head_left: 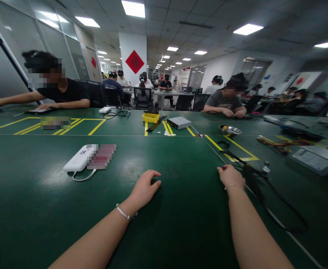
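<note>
My left hand [144, 188] rests on the green table [180, 209] with its fingers curled loosely inward; nothing shows inside them. A thin bracelet circles that wrist. My right hand [230, 175] lies on the table to the right, fingers bent in a loose fist, and something tiny may sit at its fingertips, too small to name. It is next to a black strap [253, 179] that runs off to the right. A white power bank [78, 160] with a cable lies to the far left of my left hand.
A yellow tray [150, 117], a grey box [178, 122] and a metal bowl [230, 130] stand further back. Coloured wires [276, 144] and a flat device [312, 160] lie at the right. Yellow tape lines mark the table. Other people sit across it and behind.
</note>
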The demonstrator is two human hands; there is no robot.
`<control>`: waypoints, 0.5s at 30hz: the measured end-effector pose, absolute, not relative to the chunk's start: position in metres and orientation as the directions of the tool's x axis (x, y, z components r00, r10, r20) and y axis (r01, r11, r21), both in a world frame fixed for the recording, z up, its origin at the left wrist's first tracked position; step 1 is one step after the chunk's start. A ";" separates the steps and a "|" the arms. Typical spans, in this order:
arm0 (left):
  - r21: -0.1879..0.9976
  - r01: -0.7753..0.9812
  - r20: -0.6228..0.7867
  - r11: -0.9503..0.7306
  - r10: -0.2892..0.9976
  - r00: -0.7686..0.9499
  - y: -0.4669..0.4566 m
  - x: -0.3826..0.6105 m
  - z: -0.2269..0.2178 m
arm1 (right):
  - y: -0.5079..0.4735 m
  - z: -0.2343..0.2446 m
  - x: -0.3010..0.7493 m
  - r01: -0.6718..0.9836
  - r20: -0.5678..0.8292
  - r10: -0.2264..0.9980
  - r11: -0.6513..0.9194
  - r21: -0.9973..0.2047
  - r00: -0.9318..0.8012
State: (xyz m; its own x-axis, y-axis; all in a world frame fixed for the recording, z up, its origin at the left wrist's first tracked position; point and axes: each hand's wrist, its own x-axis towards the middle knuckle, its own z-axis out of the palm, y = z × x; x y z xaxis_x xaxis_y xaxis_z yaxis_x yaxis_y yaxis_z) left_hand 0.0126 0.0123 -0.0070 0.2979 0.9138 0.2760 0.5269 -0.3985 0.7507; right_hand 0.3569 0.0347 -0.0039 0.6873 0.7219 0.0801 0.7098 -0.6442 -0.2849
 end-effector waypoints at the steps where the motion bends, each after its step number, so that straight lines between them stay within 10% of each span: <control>1: 0.743 0.537 0.276 -0.400 0.914 0.299 0.012 0.012 -0.007 | 0.034 -0.005 0.356 0.712 0.086 0.720 -0.649 -0.269 0.689; 10: 0.756 0.557 0.258 -0.343 0.939 0.228 0.015 0.013 -0.011 | 0.030 0.006 0.327 0.742 0.245 0.700 -0.628 -0.236 0.671; 15: 0.728 0.573 0.292 -0.377 0.926 0.239 0.020 0.016 -0.014 | 0.031 0.011 0.251 0.964 0.373 0.911 -0.081 -0.253 0.174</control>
State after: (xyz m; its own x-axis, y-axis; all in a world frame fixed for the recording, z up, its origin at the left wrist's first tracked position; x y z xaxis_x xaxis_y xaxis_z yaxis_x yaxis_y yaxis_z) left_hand 0.0157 0.0197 -0.0143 0.2390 0.9260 0.2921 0.5729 -0.3773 0.7276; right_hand 0.2509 0.0311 0.0112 0.1743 0.9112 0.3732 0.9642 -0.0809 -0.2527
